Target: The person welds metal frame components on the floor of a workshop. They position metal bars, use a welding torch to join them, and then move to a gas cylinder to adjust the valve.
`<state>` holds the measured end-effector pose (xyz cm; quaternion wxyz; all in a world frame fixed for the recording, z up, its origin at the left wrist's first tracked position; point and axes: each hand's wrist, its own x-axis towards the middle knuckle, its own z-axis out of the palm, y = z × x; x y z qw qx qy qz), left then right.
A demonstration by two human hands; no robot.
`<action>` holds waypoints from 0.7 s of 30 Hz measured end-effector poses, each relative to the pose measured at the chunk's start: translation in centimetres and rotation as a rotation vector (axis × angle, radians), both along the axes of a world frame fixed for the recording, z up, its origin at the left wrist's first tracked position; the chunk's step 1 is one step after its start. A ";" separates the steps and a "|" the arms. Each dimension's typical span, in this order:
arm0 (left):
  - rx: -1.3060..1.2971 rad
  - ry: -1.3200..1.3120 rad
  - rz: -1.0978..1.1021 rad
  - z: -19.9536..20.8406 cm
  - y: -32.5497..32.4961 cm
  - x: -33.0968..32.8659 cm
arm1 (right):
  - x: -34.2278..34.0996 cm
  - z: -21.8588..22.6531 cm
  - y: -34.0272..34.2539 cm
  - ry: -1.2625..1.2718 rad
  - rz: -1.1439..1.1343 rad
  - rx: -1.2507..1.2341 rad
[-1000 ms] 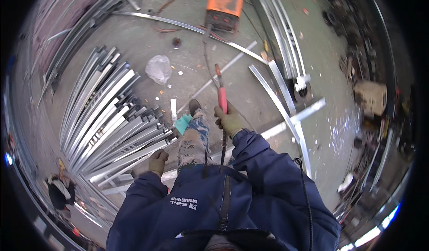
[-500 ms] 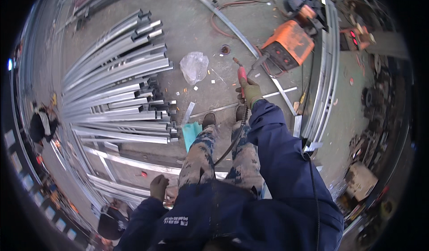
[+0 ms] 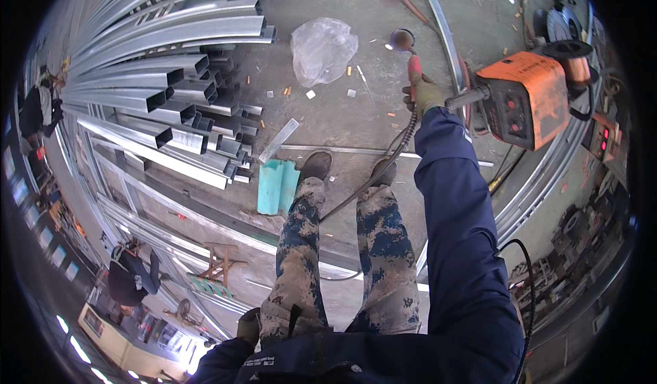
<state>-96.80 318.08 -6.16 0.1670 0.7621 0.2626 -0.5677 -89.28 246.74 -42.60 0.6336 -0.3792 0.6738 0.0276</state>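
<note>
My gloved right hand (image 3: 426,95) is closed around the red handle of a welding torch (image 3: 415,68), arm stretched forward. The torch's front end reaches down to a small round tin (image 3: 402,40) on the floor and appears to enter it. A black ribbed cable (image 3: 409,129) trails from the torch back toward my legs. Beside my left thigh hangs my gloved left hand (image 3: 248,326), partly cut off by my sleeve and trousers; its fingers are not clear. An orange wire-feeder box (image 3: 523,100) with a wire spool (image 3: 573,59) stands right of my right hand.
Stacked steel square tubes (image 3: 164,25) lie at the left, ends toward me. A clear plastic bag (image 3: 323,50) and a turquoise sheet (image 3: 275,187) lie on the floor. Long metal bars (image 3: 443,28) cross near the feeder. Another person (image 3: 130,274) works at lower left.
My right hand has carried the torch forward, and its tip has gone down to the tin. My view has shifted, and my left hand now sits lower, against my thigh.
</note>
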 end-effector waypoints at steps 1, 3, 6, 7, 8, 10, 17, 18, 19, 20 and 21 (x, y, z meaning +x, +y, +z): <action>0.008 -0.015 0.127 -0.5 1.9 -1.3 | 0.3 -0.8 -0.2 0.023 0.015 0.009; 0.018 -0.013 0.302 -0.8 2.9 -2.2 | -0.3 -2.3 -0.9 0.047 0.045 0.032; -0.031 0.012 0.441 -0.8 3.0 -3.9 | 0.5 -2.4 -1.2 0.061 0.067 0.044; -0.020 0.017 0.448 -0.5 2.8 -4.5 | 0.7 -1.9 -0.8 0.049 0.054 0.044; -0.016 0.020 0.449 -0.9 2.8 -4.7 | 0.7 -1.8 -0.7 0.033 0.036 0.038; -0.029 0.027 0.490 -1.2 2.7 -5.1 | 1.0 -1.6 -0.8 0.056 0.069 0.003; -0.113 -0.005 -0.093 -1.7 0.5 -5.1 | -0.8 -3.0 -2.1 -0.010 0.142 0.042; -0.091 0.018 -0.214 -2.0 0.7 -4.1 | -2.4 -3.1 -2.9 -0.030 0.120 0.038; -0.049 0.030 -0.091 -2.6 0.0 -2.6 | -3.9 -3.0 -3.7 -0.053 0.098 0.029; -0.005 0.033 0.054 -2.7 -0.8 -2.7 | -4.2 -1.6 -3.2 -0.089 0.059 0.049; 0.042 -0.005 0.006 -3.0 -0.3 -2.8 | -5.0 -1.1 -3.3 -0.065 0.061 0.004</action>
